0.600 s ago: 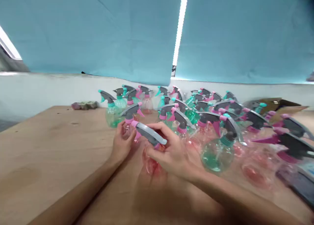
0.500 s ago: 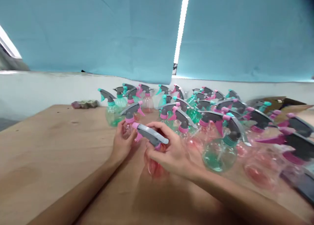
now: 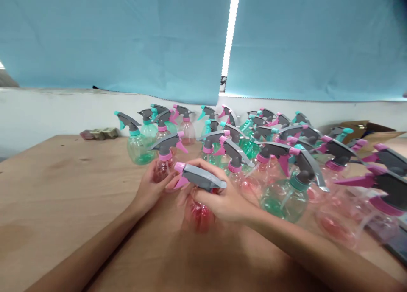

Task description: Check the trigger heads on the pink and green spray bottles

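Observation:
A pink spray bottle (image 3: 197, 211) with a grey trigger head (image 3: 203, 178) and pink nozzle stands on the wooden table (image 3: 63, 198) in front of me. My right hand (image 3: 227, 200) is wrapped round its neck just under the head. My left hand (image 3: 152, 183) is closed at the nozzle end, thumb and fingers touching the pink trigger. Just behind my left hand stands another pink bottle (image 3: 165, 164).
Several pink and green spray bottles (image 3: 286, 169) with grey heads crowd the table behind and to the right. A green bottle (image 3: 136, 143) stands at the left of the group. A small tray (image 3: 100, 133) lies at the far left edge. A cardboard box (image 3: 365, 128) sits far right.
The head of the held bottle has swung a little to the right and leveled out. My hands stay on the bottle; the view has shifted slightly.

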### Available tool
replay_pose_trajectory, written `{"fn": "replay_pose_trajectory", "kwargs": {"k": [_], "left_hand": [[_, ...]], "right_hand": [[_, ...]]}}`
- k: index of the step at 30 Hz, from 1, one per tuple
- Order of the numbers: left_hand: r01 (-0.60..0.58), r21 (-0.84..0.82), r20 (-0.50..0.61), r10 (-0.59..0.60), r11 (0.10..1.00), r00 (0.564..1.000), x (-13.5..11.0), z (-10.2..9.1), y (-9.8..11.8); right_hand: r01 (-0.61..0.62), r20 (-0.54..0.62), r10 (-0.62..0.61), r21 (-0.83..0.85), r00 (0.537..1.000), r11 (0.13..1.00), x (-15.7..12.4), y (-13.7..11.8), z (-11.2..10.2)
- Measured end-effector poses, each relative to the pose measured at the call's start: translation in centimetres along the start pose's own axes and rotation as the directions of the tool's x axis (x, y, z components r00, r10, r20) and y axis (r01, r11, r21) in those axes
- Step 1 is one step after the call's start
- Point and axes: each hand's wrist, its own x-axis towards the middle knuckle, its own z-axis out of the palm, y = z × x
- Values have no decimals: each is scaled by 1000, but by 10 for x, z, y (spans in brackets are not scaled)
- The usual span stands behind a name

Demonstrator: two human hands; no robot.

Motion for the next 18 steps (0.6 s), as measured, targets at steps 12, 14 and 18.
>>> {"fn": "replay_pose_trajectory", "kwargs": {"k": [12, 14, 18], "left_hand": [[-15, 7, 14, 14, 1000, 1000, 0, 1, -1], [-21, 9, 22, 20, 1000, 1000, 2, 0, -5], [-65, 14, 16, 65, 998, 998, 4, -3, -13]], "right_hand": [[0, -106, -17, -163, 994, 987, 8, 9, 2], [6, -120, -26, -167, 992, 986, 9, 9, 2], [-11, -164, -18, -173, 986, 985, 15, 9, 0]]}}
